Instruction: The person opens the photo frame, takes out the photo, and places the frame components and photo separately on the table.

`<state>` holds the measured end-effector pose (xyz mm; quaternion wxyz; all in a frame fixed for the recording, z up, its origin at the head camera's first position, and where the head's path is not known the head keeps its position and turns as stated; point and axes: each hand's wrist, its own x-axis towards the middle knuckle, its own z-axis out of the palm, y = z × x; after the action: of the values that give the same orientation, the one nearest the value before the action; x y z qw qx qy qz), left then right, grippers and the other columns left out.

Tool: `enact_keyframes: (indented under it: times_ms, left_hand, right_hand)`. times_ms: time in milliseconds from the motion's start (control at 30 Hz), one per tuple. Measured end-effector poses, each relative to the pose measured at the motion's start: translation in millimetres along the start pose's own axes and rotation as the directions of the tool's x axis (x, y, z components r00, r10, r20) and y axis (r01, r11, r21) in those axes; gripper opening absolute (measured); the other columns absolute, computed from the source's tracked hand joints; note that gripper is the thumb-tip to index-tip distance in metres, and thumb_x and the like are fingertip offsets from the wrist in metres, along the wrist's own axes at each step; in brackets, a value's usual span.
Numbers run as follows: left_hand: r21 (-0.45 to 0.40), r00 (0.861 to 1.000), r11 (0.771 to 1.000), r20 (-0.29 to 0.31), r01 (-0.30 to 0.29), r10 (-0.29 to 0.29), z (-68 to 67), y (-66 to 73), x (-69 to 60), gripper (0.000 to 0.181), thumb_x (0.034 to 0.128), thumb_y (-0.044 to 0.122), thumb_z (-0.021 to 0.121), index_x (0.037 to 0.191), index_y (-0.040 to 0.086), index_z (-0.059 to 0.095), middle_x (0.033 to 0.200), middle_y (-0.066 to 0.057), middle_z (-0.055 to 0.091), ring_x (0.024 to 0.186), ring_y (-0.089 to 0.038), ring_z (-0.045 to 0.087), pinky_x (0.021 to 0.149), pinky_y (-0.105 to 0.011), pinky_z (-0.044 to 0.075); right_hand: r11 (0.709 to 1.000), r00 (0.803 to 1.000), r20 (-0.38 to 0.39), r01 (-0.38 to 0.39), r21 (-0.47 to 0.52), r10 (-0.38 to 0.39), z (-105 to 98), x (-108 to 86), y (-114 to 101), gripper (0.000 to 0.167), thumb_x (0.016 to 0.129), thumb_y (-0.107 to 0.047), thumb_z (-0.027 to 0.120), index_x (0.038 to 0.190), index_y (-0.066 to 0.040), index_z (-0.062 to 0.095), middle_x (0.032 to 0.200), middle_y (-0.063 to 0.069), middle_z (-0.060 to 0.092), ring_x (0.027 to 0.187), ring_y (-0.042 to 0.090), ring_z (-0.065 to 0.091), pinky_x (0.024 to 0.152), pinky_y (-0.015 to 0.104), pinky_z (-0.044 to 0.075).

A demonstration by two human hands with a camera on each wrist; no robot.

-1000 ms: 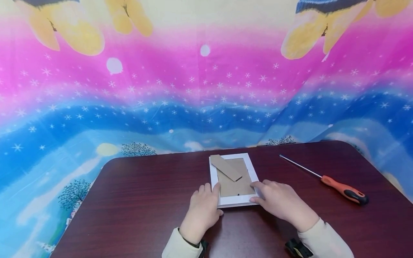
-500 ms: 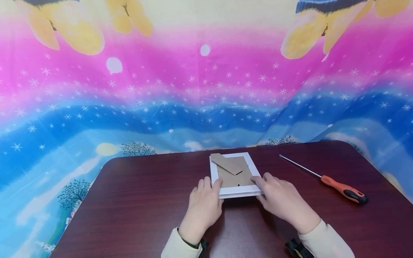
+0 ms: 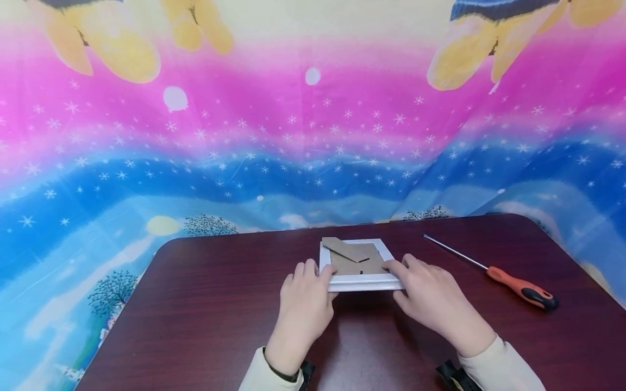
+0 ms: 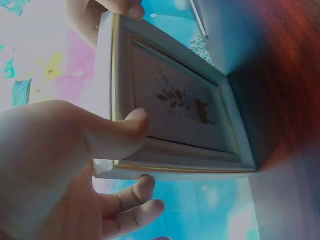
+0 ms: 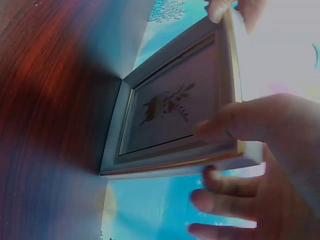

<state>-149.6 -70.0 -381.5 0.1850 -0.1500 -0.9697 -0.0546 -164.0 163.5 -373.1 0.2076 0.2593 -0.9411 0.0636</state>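
Observation:
A white picture frame [image 3: 364,284] is tilted, its near edge raised and its far edge resting on the table. Its brown backing board [image 3: 347,267] faces up, with a slanting cardboard stand leg [image 3: 339,249] on it. My left hand [image 3: 304,312] grips the near left corner, and my right hand [image 3: 435,298] grips the near right corner. From below, the left wrist view shows the front face, with gold edging and a potted-plant picture [image 4: 172,97]. Either thumb presses the front side there, while fingers lie along the sides and back.
A screwdriver [image 3: 520,288] with an orange and black handle lies on the right of the dark red table [image 3: 220,304]. Its tip points to the far edge. A colourful patterned cloth [image 3: 274,125] hangs behind the table.
Both hands have raised the near edge of the picture frame, which lay almost flat before, so it now tilts away. The screwdriver has stayed in place.

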Motion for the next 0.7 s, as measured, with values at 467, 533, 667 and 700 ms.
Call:
enact_keyframes:
  times_ms: [467,533,667,700]
  left_hand:
    - [-0.054,0.991,0.998,-0.127,0.03,-0.036,-23.8,-9.6,-1.5,0.033,0.0772,0.012,0.078,0.106,0.028,0.074,0.091,-0.001,0.052,0.08,-0.018,0.05,0.06,-0.029,0.043]
    - [-0.054,0.99,0.998,-0.138,0.022,-0.029,-26.7,-10.0,-2.2,0.033,0.0756,0.011,0.079,0.105,0.027,0.075,0.09,-0.001,0.052,0.079,-0.018,0.049,0.059,-0.028,0.043]
    - [-0.07,0.99,0.997,-0.14,0.013,-0.023,-32.2,-10.6,-3.1,0.03,0.0742,0.012,0.081,0.101,0.025,0.076,0.092,-0.001,0.053,0.08,-0.019,0.05,0.061,-0.03,0.045]
    - [-0.078,0.991,0.997,-0.133,0.013,-0.023,-33.4,-11.2,-3.3,0.03,0.0738,0.012,0.081,0.1,0.025,0.075,0.094,-0.001,0.054,0.082,-0.019,0.051,0.064,-0.031,0.047]
  right_hand:
    - [0.991,0.971,-0.212,0.125,0.056,-0.11,-10,3.6,0,0.028,0.067,-0.015,0.083,0.093,-0.021,0.075,0.073,-0.012,0.05,0.056,0.004,0.038,0.046,0.022,0.032]
    - [0.989,0.969,-0.22,0.134,0.067,-0.116,-11,3.5,0,0.029,0.066,-0.014,0.084,0.092,-0.021,0.076,0.074,-0.013,0.047,0.059,0.004,0.037,0.046,0.021,0.03]
    - [0.986,0.967,-0.227,0.137,0.095,-0.113,-13,3.1,0,0.031,0.062,-0.013,0.086,0.09,-0.022,0.077,0.078,-0.013,0.044,0.067,0.005,0.039,0.049,0.021,0.033]
    - [0.985,0.968,-0.227,0.136,0.107,-0.109,-13,3.0,1,0.031,0.062,-0.013,0.087,0.09,-0.023,0.077,0.08,-0.013,0.045,0.068,0.005,0.04,0.05,0.022,0.035]
